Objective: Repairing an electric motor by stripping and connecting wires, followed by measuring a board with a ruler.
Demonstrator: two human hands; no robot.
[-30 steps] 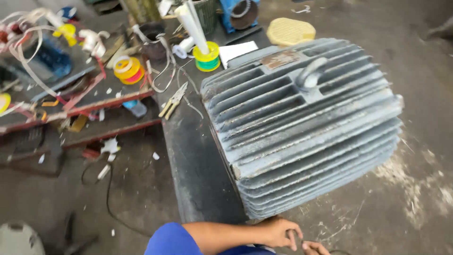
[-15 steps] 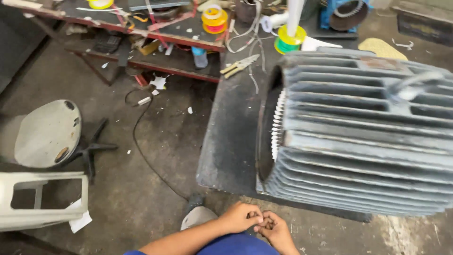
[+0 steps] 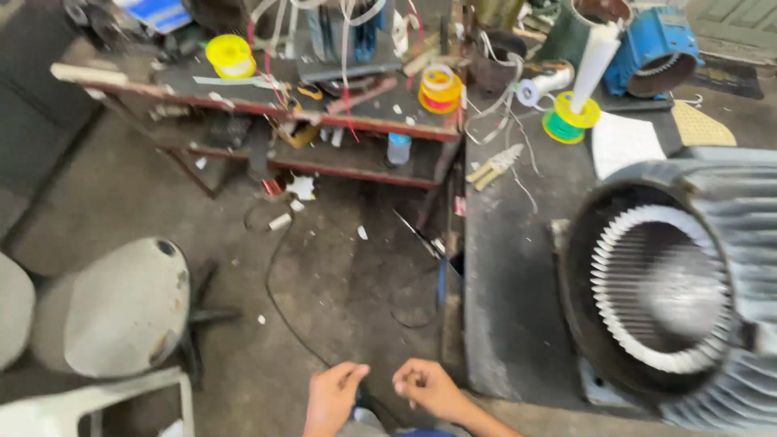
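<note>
Both hands pinched low, beside the open motor.
Left hand and right hand curl nearly closed; contents indiscernible. Motor lies sideways, bore exposed.

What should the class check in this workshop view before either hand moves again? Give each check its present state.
1. Left hand free of tools: ok, fingers curled, nothing seen in it.
2. Right hand free of tools: cannot tell, loosely closed.
3. Both hands apart from the motor housing: ok.
4. Housing opening in view: ok, pale ribs show inside.
5. Pliers lying apart from both hands: ok.
6. Floor near the hands free of cable: not ok.
</note>
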